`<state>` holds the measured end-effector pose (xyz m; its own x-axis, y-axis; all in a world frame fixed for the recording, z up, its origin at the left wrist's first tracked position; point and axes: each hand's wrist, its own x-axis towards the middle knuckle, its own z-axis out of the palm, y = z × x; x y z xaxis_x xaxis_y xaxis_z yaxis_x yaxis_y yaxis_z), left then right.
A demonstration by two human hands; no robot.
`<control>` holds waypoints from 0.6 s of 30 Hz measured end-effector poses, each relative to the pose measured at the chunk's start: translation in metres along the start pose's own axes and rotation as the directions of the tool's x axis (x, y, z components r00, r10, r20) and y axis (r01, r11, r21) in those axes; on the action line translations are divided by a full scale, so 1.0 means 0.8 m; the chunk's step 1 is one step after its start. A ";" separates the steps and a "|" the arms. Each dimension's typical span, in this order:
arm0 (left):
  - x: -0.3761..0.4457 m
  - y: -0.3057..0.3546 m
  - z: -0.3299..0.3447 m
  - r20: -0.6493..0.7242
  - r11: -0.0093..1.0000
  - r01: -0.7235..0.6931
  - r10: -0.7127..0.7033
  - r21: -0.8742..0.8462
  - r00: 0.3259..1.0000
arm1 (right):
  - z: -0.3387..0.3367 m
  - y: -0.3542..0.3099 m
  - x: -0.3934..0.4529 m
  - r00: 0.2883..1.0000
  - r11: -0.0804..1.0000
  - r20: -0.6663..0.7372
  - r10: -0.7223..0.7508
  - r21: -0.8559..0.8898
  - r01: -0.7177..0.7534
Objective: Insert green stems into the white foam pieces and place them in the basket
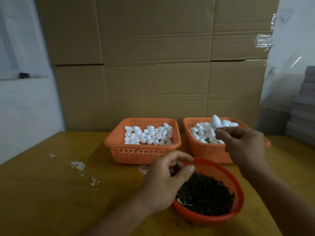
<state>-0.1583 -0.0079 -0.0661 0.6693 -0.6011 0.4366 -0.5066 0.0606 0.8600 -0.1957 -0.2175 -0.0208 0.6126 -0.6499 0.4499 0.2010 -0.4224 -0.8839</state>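
A finished foam piece (pixel 215 121) is held over the right-hand basket (pixel 209 150).

The right hand (pixel 245 143) pinches it at its base above that basket's pile; released carelessly, it could bounce past the rim. Nearer the camera than the basket, the left hand (pixel 167 181) hovers loosely curled over the round bowl (pixel 237 198) of green stems (pixel 206 195), apparently holding nothing.
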 end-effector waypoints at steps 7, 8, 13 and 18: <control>-0.002 -0.004 0.005 0.019 0.998 0.000 -0.001 0.059 1.000 | -0.010 0.042 0.077 0.984 0.861 -0.160 -0.080 -0.509 -0.013; -0.003 -0.005 0.006 0.020 0.998 0.003 -0.004 0.065 1.000 | -0.011 0.044 0.084 0.987 0.830 -0.152 -0.054 -0.556 -0.040; -0.005 -0.007 0.008 0.008 0.994 0.010 -0.011 0.112 1.000 | -0.010 0.049 0.109 0.985 0.704 -0.110 0.129 -0.689 -0.169; -0.005 -0.005 0.010 -0.021 0.989 0.013 -0.010 0.149 1.000 | -0.013 0.046 0.108 0.984 0.690 -0.068 0.164 -0.705 -0.164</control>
<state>-0.1637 -0.0120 -0.0732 0.6856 -0.5847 0.4337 -0.5736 -0.0669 0.8164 -0.1438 -0.2958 -0.0129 0.5842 -0.7516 0.3062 -0.5005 -0.6306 -0.5931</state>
